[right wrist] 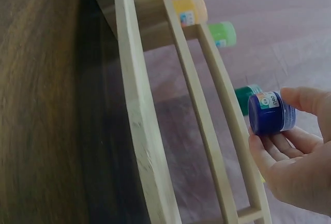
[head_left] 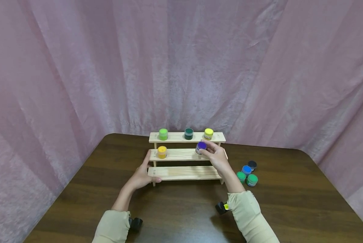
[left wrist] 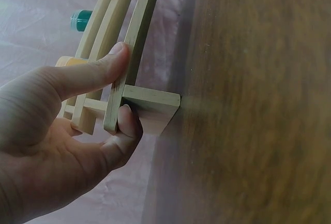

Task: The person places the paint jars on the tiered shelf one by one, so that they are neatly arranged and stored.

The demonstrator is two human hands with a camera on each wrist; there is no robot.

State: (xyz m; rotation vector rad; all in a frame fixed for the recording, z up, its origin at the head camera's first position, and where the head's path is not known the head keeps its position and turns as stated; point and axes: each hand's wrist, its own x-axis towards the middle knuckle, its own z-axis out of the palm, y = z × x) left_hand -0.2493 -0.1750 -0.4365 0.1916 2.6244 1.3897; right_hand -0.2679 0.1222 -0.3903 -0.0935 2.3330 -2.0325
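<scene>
A three-tier wooden display rack [head_left: 181, 172] stands on the table. My left hand [head_left: 141, 177] grips its left end; in the left wrist view the thumb [left wrist: 98, 75] lies on top of the lowest shelf board and a finger curls beneath it. My right hand [head_left: 217, 156] pinches a purple-lidded paint jar [head_left: 201, 147] between thumb and fingers, over the right part of the middle shelf. That jar [right wrist: 269, 113] looks dark blue from below in the right wrist view. A yellow-orange jar [head_left: 162, 152] sits at the middle shelf's left end.
Along the top shelf stand a light green jar [head_left: 163, 134], a dark green jar [head_left: 189, 134] and a yellow jar [head_left: 208, 134]. Right of the rack, a black jar [head_left: 252, 165], a blue jar [head_left: 246, 170] and two green jars [head_left: 252, 180] cluster on the table [head_left: 181, 216]. A pink curtain [head_left: 181, 67] hangs behind.
</scene>
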